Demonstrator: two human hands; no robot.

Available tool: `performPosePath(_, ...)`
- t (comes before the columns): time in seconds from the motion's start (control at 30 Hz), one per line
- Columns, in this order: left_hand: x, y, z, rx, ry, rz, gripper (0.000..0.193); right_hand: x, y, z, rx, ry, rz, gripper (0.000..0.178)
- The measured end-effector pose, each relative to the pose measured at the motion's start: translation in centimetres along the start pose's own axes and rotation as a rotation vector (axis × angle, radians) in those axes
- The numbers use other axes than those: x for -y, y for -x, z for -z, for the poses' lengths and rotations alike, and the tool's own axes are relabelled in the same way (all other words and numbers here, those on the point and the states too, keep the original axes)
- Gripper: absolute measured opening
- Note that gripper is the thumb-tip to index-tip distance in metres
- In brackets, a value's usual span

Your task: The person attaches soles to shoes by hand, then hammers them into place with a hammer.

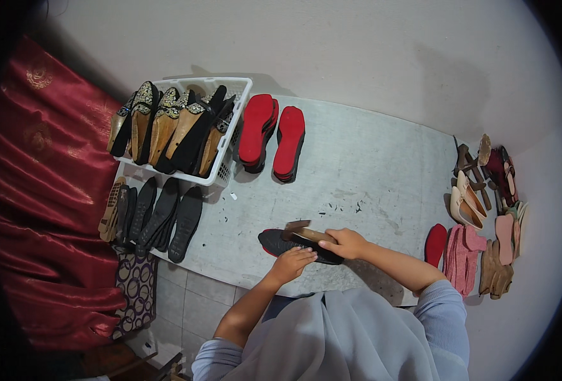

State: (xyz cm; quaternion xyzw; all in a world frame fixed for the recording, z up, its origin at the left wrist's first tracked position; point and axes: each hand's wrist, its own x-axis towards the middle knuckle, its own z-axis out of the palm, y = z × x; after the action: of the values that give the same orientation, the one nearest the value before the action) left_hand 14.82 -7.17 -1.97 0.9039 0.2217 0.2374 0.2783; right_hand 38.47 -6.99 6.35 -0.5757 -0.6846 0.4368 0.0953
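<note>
A black shoe sole (272, 239) lies on the table near its front edge, with a thin red rim showing along its lower left side. My left hand (291, 264) lies on the sole's near edge, fingers stretched out and fairly flat. Gripped in my right hand (346, 244) is a hammer (317, 236) with a wooden handle and a rusty metal head. The hammer is over the sole, its head toward the sole's left part. Whether the head touches the sole, I cannot tell.
A white basket (220, 182) of decorated shoes stands at the back left. Stacked red insoles (253, 130) lie beside it, and black soles (185, 222) line the left edge. Beige shoes (465, 202), pink pieces (460, 257) and brown pieces (497, 270) crowd the right end. A red curtain (46, 190) hangs left.
</note>
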Motion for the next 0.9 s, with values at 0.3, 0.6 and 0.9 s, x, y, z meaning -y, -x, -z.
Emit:
performPosePath(0.3, -0.8, -0.3, 0.1, -0.08, 0.04, 0.051, 0.028, 4.7, -5.1, -1.8, 0.025, 0.055, 0.041, 0.061)
performPosePath(0.6, -0.9, -0.1, 0.0, -0.042, 0.001, 0.064, 0.027, 2.7, -2.1, -0.3, -0.003, 0.163, 0.036, 0.058)
performPosePath(0.9, -1.3, -0.1, 0.0, -0.046, -0.076, 0.048, 0.028, -0.6, 4.8, 0.0, -0.063, 0.047, -0.106, 0.054)
